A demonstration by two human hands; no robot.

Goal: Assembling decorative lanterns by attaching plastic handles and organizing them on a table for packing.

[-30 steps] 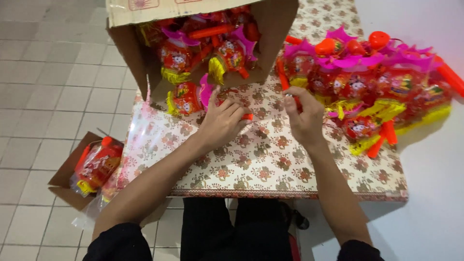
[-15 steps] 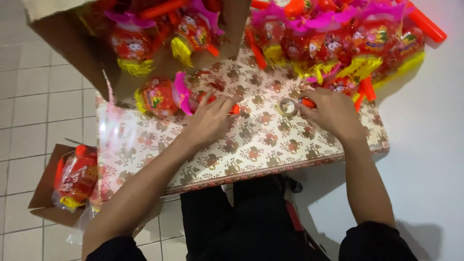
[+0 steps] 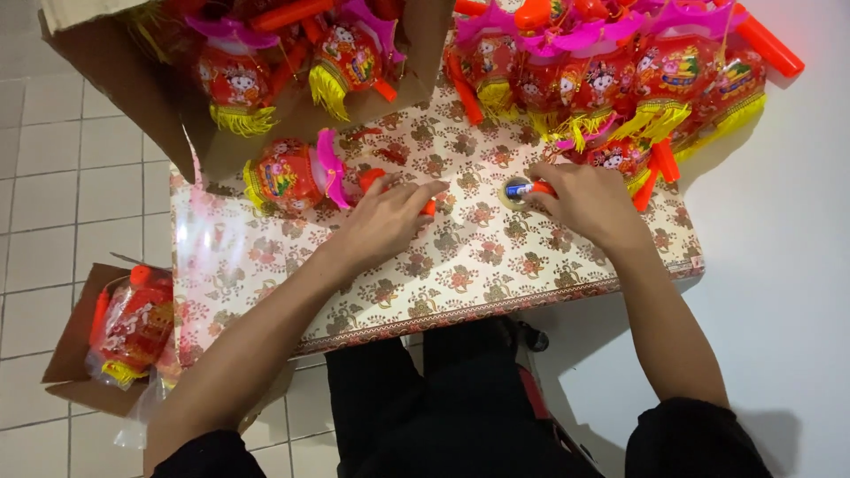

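A red toy lantern [image 3: 288, 174] with a pink top and a yellow fringe lies on its side on the table with the floral cover [image 3: 460, 265]. My left hand [image 3: 381, 221] is closed over the lantern's orange handle [image 3: 428, 209]. My right hand [image 3: 589, 199] pinches a small red tool with a blue and white tip [image 3: 524, 188]. The tip rests over a small roll of tape [image 3: 512, 193] lying flat on the table. The hands are about a hand's width apart.
An open cardboard box [image 3: 159, 106] full of similar lanterns stands tilted at the table's back left. A pile of lanterns [image 3: 620, 80] covers the back right. On the tiled floor at left, a small box [image 3: 80, 354] holds bagged lanterns. The surface to the right is white.
My right hand has come down and left onto the roll of tape with the small tool. My left hand has stayed on the lantern's handle.
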